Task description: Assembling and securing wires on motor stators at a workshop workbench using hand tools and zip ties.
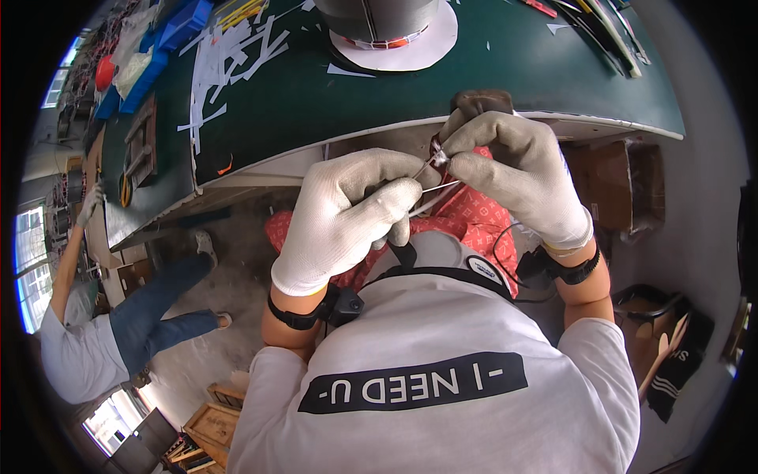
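Note:
Both of my hands wear pale knitted work gloves and meet in front of my body, just off the table's near edge. My left hand [343, 209] is closed, with thumb and fingers pinching thin white wires [439, 187]. My right hand [527, 166] pinches a small shiny whitish piece [439, 158] beside the wires' upper part. What that piece is, and whether the wires join it, I cannot make out. A dark brown part shows just behind it. Below the hands hangs red patterned cloth [479, 207] over my lap.
On the green table [284, 110] a grey cylinder [383, 20] stands on a white disc [395, 57], with orange-red wiring around its base. White strips [229, 59] and blue bins [185, 24] lie left, long dark strips [608, 35] right. A co-worker [87, 347] is at far left; cardboard boxes [604, 186] stand right.

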Demonstrator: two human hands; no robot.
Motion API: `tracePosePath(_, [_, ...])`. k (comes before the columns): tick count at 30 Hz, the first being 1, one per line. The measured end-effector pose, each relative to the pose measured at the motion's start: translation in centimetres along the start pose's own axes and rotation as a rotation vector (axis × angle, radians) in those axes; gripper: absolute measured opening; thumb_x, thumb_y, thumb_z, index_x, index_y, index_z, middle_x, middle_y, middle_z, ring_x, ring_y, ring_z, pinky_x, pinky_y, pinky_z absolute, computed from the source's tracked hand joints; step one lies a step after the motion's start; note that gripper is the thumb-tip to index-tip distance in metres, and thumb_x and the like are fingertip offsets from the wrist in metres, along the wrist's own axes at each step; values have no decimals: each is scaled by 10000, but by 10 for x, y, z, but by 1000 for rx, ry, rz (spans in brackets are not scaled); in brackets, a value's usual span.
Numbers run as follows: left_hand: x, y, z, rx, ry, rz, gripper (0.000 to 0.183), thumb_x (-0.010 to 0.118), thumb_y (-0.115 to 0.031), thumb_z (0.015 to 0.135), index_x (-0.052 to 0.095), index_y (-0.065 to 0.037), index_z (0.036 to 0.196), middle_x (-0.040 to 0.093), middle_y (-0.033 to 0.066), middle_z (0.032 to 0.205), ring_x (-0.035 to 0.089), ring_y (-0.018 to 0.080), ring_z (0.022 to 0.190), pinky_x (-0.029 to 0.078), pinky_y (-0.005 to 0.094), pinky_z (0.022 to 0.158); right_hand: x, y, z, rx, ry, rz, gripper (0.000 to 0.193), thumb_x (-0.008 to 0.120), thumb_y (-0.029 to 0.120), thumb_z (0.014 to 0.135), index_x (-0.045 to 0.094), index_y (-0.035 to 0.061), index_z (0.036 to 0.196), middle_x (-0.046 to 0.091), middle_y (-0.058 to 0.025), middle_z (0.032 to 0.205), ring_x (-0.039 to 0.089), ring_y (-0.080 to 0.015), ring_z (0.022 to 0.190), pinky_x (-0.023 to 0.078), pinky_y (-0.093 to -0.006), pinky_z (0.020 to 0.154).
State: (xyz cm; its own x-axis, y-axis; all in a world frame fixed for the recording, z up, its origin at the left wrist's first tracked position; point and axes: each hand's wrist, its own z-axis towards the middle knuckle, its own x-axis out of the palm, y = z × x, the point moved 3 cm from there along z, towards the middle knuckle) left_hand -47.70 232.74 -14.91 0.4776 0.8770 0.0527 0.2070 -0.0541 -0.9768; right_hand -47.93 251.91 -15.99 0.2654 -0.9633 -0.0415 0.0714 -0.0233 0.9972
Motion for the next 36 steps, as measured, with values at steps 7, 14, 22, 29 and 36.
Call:
tracePosePath(7, [-6, 19, 9, 177, -132, -239, 218, 528, -167, 963, 554, 44, 1011, 454, -41, 610, 325, 17, 471, 250, 187, 441, 17, -8, -2, 214, 26, 803, 238, 546, 287, 993, 558, 66, 1080, 525, 32, 886, 450, -43, 677, 426, -234, 667])
tracePosePath(14, [10, 54, 5, -133, 97, -540, 126, 515, -85, 947, 589, 11, 982, 453, -63, 660, 338, 3, 521, 264, 179, 471, -2, -65, 19, 329, -164, 1248, 170, 521, 285, 1003, 551, 125, 956, 393, 81, 671, 263, -51, 512, 258, -213, 472])
tracePosePath(22, [-147, 40, -31, 426, 145, -820, 283, 353, -164, 1026, 557, 23, 1090, 374, -42, 504, 352, 68, 444, 309, 233, 481, -210, -72, -56, -72, -1079, -114, 248, 672, 230, 919, 704, 12, 1034, 573, 39, 723, 402, -2, 525, 302, -170, 445])
tracePosePath(29, [-291, -6, -117, 543, -21, -575, 365, 461, -110, 976, 509, 40, 1305, 361, -41, 527, 329, 40, 446, 292, 193, 457, -429, -94, -237, 734, -833, -1397, 380, 579, 310, 871, 674, 71, 1150, 677, -160, 1126, 651, -320, 1035, 489, -388, 908])
tracePosePath(36, [-3, -61, 19, 183, 337, 196, 265, 602, -222, 924, 608, 43, 935, 607, 31, 718, 531, 58, 528, 387, 187, 457, -5, 13, -12, -78, 150, 107, 569, 702, 316, 895, 519, -38, 1302, 642, -30, 893, 589, -76, 780, 495, -227, 668])
